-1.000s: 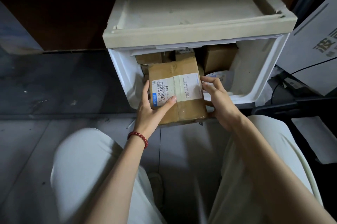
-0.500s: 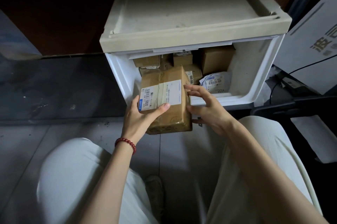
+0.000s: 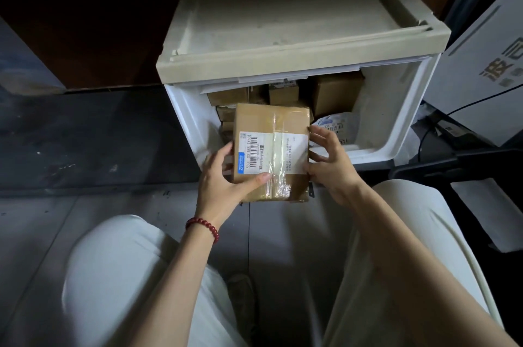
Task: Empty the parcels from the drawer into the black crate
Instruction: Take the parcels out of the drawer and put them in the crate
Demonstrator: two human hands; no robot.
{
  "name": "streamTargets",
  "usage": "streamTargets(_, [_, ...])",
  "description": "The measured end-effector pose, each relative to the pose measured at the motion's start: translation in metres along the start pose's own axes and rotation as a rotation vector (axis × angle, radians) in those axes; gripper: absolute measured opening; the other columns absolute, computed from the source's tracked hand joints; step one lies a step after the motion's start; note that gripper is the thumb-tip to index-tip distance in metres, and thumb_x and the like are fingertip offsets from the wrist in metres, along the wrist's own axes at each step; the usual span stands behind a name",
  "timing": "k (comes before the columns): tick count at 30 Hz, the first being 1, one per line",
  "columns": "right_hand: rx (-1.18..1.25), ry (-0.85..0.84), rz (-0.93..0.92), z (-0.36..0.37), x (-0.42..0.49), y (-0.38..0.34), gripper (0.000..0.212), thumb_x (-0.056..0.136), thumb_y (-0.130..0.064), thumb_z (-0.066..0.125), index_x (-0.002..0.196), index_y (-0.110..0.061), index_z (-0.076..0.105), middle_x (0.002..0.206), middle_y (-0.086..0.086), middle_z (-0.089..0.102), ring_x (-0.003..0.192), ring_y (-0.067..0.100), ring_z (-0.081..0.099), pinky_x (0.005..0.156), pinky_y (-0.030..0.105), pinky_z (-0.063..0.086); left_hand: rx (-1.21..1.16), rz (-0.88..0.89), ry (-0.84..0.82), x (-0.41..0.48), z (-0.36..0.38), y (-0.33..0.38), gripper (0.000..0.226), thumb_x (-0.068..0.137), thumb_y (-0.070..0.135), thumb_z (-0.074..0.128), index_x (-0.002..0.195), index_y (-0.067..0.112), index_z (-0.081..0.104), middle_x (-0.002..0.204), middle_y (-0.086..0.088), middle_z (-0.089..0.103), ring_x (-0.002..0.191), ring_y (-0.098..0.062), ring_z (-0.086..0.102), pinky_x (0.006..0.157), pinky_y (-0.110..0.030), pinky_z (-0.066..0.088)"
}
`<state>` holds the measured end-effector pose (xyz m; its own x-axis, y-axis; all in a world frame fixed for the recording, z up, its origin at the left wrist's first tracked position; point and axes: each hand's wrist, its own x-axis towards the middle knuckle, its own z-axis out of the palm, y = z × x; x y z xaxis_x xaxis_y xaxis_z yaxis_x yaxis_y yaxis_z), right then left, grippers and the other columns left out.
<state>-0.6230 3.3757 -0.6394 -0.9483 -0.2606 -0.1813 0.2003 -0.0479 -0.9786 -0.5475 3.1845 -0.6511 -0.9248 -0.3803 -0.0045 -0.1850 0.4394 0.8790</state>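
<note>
A brown cardboard parcel (image 3: 270, 120) with a white shipping label is held in front of the open white drawer (image 3: 396, 126). My left hand (image 3: 223, 185) grips its lower left corner, thumb across the label. My right hand (image 3: 331, 163) holds its right edge with the fingertips. Inside the drawer lie several more brown boxes (image 3: 335, 92) and a white plastic mailer (image 3: 338, 127). The black crate's edge (image 3: 424, 167) shows at the right, beside my knee.
The drawer unit's cream top (image 3: 283, 27) overhangs the opening. White boards with dark lettering (image 3: 486, 69) lean at the right, with a black cable (image 3: 464, 103) across them. My knees in pale trousers (image 3: 119, 276) flank the grey floor.
The parcel has been drawn out of the drawer toward me and turned, so its label faces up more squarely. Both hands stayed on it.
</note>
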Motion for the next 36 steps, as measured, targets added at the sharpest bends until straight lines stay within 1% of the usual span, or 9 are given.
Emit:
streamTargets(4, [0.002, 0.033, 0.013, 0.002, -0.001, 0.003, 0.075, 0.083, 0.022, 0.052, 0.141, -0.020, 0.031, 0.115, -0.011, 0.048, 0.107, 0.020, 0.057, 0.079, 0.039, 0.056, 0.018, 0.069, 0.002, -0.003, 0.002, 0.000, 0.078, 0.062, 0.048, 0.083, 0.129, 0.037, 0.045, 0.124, 0.024, 0.047, 0.117, -0.002, 0.046, 0.081, -0.018, 0.039])
streamTargets(9, [-0.137, 0.053, 0.076, 0.002, 0.003, 0.005, 0.065, 0.083, 0.015, 0.058, 0.137, -0.017, 0.040, 0.137, 0.014, 0.041, 0.120, 0.032, 0.052, 0.093, 0.048, 0.053, 0.067, 0.099, -0.008, -0.004, 0.003, -0.002, 0.068, 0.064, 0.047, 0.083, 0.118, 0.034, 0.044, 0.123, 0.020, 0.051, 0.111, 0.001, 0.047, 0.072, -0.010, 0.036])
streamTargets(13, [-0.084, 0.059, 0.081, 0.002, 0.002, 0.004, 0.063, 0.084, 0.018, 0.050, 0.133, -0.021, 0.038, 0.129, 0.009, 0.048, 0.107, 0.026, 0.057, 0.069, 0.032, 0.056, 0.029, 0.126, -0.019, -0.005, 0.002, 0.002, 0.068, 0.061, 0.059, 0.076, 0.116, 0.031, 0.047, 0.125, 0.018, 0.049, 0.109, 0.010, 0.044, 0.072, -0.007, 0.033])
streamTargets(16, [-0.063, 0.067, 0.113, 0.000, 0.005, 0.004, 0.068, 0.088, 0.009, 0.050, 0.142, -0.028, 0.031, 0.120, 0.002, 0.053, 0.110, 0.021, 0.054, 0.077, 0.035, 0.053, -0.057, 0.120, -0.026, -0.006, 0.000, 0.009, 0.067, 0.064, 0.065, 0.072, 0.120, 0.039, 0.047, 0.123, 0.025, 0.040, 0.108, 0.024, 0.038, 0.073, -0.004, 0.037])
streamTargets(21, [0.069, 0.127, 0.170, 0.002, 0.007, 0.002, 0.046, 0.093, -0.001, 0.050, 0.132, -0.021, 0.033, 0.118, 0.000, 0.057, 0.106, 0.017, 0.058, 0.069, 0.028, 0.049, -0.111, 0.054, -0.062, -0.005, -0.004, 0.011, 0.074, 0.066, 0.064, 0.068, 0.133, 0.054, 0.037, 0.129, 0.031, 0.041, 0.118, 0.002, 0.042, 0.089, -0.020, 0.038])
streamTargets(24, [0.138, 0.136, 0.180, 0.001, 0.007, -0.006, 0.034, 0.096, -0.008, 0.048, 0.124, -0.024, 0.041, 0.113, -0.006, 0.057, 0.094, 0.008, 0.059, 0.053, 0.017, 0.048, -0.113, 0.019, -0.114, -0.007, -0.001, 0.009, 0.075, 0.065, 0.068, 0.066, 0.129, 0.057, 0.031, 0.135, 0.025, 0.041, 0.122, -0.001, 0.037, 0.095, -0.030, 0.030])
streamTargets(29, [0.098, 0.097, 0.222, -0.002, 0.005, -0.007, 0.035, 0.097, -0.034, 0.046, 0.132, -0.030, 0.043, 0.116, -0.006, 0.055, 0.088, 0.015, 0.057, 0.056, 0.026, 0.041, -0.216, -0.013, -0.082, -0.004, -0.007, 0.017, 0.057, 0.061, 0.077, 0.057, 0.110, 0.051, 0.041, 0.105, 0.036, 0.059, 0.091, 0.020, 0.055, 0.073, -0.016, 0.040])
streamTargets(32, [0.105, 0.074, 0.252, 0.000, 0.004, -0.006, 0.039, 0.094, -0.042, 0.040, 0.126, -0.024, 0.053, 0.116, -0.007, 0.061, 0.082, 0.015, 0.055, 0.058, 0.027, 0.042, -0.259, -0.004, -0.061, -0.001, -0.009, 0.022, 0.051, 0.066, 0.077, 0.051, 0.109, 0.050, 0.049, 0.101, 0.037, 0.062, 0.092, 0.016, 0.059, 0.075, -0.019, 0.046])
streamTargets(36, [0.159, 0.076, 0.284, 0.000, 0.004, -0.009, 0.032, 0.095, -0.042, 0.045, 0.116, -0.024, 0.060, 0.107, -0.009, 0.064, 0.090, 0.017, 0.060, 0.068, 0.031, 0.047, -0.248, 0.031, -0.052, 0.001, -0.013, 0.021, 0.072, 0.065, 0.078, 0.048, 0.125, 0.038, 0.054, 0.115, 0.018, 0.065, 0.108, -0.001, 0.059, 0.087, -0.022, 0.047])
